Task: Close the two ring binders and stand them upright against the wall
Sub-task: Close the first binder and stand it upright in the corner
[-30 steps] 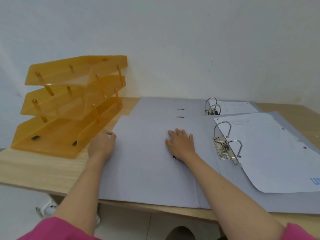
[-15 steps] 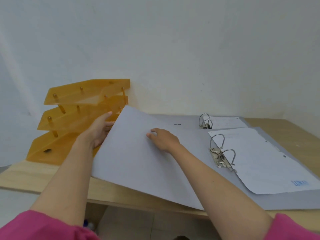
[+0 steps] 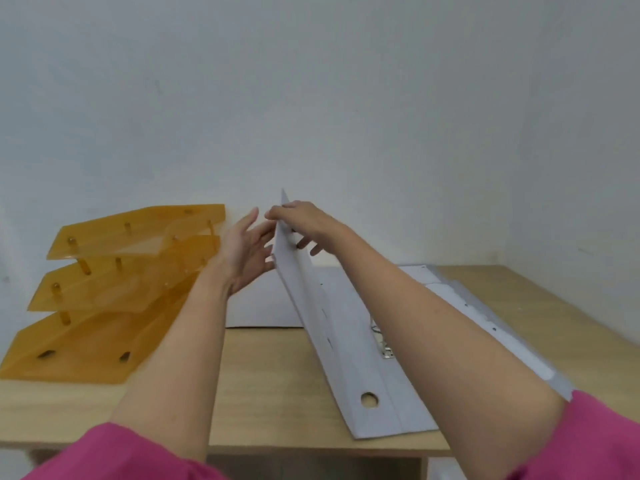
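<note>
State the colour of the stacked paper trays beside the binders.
Translucent orange trays, shown in the head view.

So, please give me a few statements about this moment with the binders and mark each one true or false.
1. The front binder's cover is lifted up off the table. True.
2. The right hand holds the cover's top edge. True.
3. The orange tray rack stands to the right of the binders. False: it is on the left.
4. The second binder already stands upright against the wall. False: it lies flat on the table.
5. The left hand rests flat on the table. False: it is raised beside the cover.
</note>
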